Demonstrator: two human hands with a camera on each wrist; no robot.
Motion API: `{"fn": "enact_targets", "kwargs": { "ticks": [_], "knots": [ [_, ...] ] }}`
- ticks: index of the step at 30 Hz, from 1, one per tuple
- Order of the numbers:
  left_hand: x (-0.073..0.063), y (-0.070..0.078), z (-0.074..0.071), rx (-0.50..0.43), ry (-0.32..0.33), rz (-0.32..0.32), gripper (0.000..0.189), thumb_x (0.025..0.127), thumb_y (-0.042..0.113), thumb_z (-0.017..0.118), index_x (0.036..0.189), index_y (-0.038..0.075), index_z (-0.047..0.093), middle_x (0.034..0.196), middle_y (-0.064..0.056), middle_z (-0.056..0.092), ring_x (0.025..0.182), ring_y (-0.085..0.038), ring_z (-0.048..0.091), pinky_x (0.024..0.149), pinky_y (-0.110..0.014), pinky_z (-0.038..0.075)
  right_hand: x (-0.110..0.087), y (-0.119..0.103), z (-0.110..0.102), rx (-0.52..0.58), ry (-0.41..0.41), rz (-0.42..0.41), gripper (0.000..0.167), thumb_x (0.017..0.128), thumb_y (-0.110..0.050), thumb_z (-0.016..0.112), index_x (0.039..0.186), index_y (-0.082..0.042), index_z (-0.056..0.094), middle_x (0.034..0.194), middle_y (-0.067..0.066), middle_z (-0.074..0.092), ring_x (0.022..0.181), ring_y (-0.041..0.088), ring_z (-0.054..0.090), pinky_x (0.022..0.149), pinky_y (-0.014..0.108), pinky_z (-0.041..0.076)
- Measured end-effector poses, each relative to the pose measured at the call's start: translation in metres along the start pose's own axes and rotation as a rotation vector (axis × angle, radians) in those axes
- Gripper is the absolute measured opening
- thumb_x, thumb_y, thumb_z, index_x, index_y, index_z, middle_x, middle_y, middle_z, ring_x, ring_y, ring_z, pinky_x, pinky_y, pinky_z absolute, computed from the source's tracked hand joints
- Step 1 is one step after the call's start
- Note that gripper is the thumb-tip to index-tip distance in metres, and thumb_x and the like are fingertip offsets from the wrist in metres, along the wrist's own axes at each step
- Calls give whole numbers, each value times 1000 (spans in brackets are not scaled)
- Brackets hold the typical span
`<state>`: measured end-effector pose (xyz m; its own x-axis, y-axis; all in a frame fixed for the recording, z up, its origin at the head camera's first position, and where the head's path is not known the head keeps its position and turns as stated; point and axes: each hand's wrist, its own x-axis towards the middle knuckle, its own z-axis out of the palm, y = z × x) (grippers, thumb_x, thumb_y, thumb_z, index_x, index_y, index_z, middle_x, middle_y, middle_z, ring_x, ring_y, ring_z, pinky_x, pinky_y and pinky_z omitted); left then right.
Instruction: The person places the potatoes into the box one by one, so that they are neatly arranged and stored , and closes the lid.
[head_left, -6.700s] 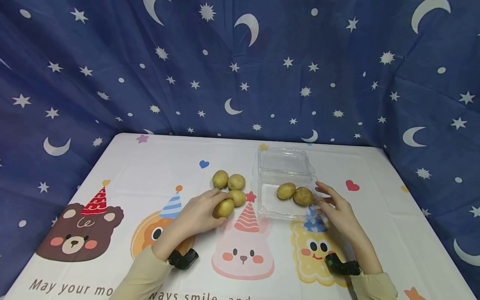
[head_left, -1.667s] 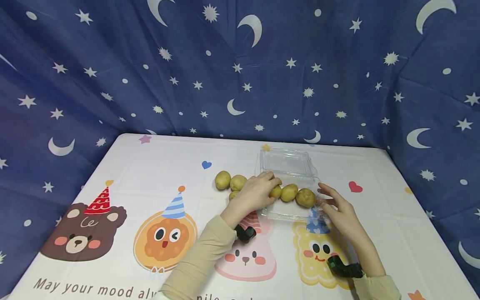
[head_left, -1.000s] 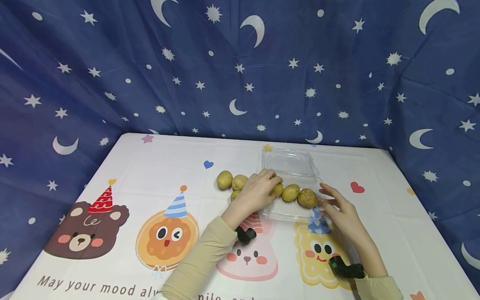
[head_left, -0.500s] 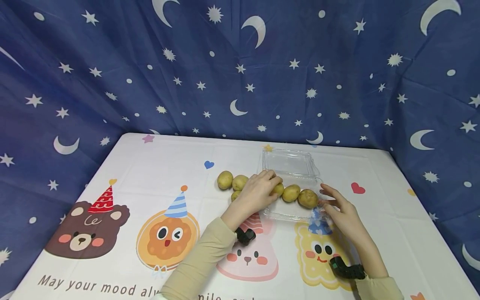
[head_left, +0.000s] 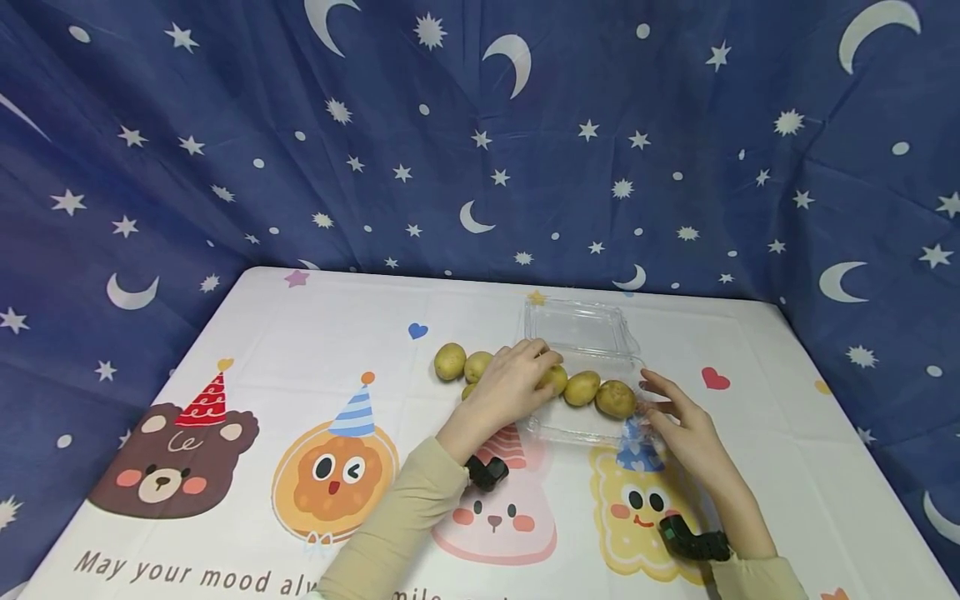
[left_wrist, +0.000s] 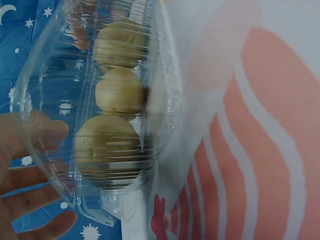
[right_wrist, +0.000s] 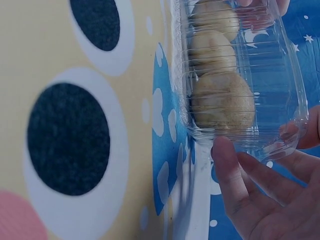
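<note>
Three yellow potatoes lie in a row in the base of a clear plastic container (head_left: 577,425), its lid (head_left: 577,325) folded back. My left hand (head_left: 513,383) reaches over the container's left end beside the leftmost potato (left_wrist: 107,150). In the left wrist view its fingers (left_wrist: 30,200) are spread around the rim, apart from that potato. My right hand (head_left: 682,425) holds the opposite end, thumb (right_wrist: 227,165) against the outer wall and fingers at the rim. Next to it sits the rightmost potato (head_left: 616,399); the middle potato (head_left: 582,388) lies between them.
Left of the container lie a potato (head_left: 450,362), a second potato (head_left: 478,367) and a third, mostly hidden potato (head_left: 468,391) behind my left hand. The white tablecloth (head_left: 345,317) has cartoon prints. A blue starry curtain (head_left: 375,125) hangs behind the table.
My left hand has carried a potato rightward from the loose group into the container and let go of it. My right hand has stayed at the container's right end.
</note>
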<state>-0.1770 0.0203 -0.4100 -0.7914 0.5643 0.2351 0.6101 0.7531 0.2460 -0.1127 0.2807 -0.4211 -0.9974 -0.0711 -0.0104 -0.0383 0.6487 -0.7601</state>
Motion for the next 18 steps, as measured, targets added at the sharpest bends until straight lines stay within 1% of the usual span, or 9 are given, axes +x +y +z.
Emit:
{"fn": "enact_targets", "kwargs": {
  "ticks": [3,6,12,15,18],
  "knots": [
    [-2,-1,-2,-17,-1,-6,35,91,30,63,124,19,62,121,1,60,112,-15,56,86,-33,49,1,1,1,1,1,-18,55,94,-6,47,147,-9,35,141,22,49,115,38,59,80,12,45],
    [-4,-1,-3,-34,3,-4,34,91,30,63,123,18,63,120,1,60,109,-15,56,84,-32,49,2,1,2,15,-1,-25,55,94,-4,47,147,-8,35,140,23,48,114,39,59,78,12,48],
    [-9,-1,-5,-17,36,31,31,91,29,63,120,18,64,113,3,60,101,-13,56,79,-29,49,2,2,2,41,-3,-13,55,94,-4,46,148,-8,35,141,24,47,116,41,57,76,15,51],
    [-12,0,-6,-4,52,49,30,91,30,63,118,17,64,111,3,60,100,-13,57,79,-28,49,1,1,1,46,-3,-13,55,94,-3,46,148,-7,35,141,24,47,116,41,57,76,15,52],
    [-15,-1,-8,-15,61,57,30,91,29,62,119,18,64,110,2,61,98,-14,57,80,-28,49,0,1,-1,38,1,-16,55,94,-3,46,148,-7,35,141,24,47,116,41,57,76,14,51]
  ]
}}
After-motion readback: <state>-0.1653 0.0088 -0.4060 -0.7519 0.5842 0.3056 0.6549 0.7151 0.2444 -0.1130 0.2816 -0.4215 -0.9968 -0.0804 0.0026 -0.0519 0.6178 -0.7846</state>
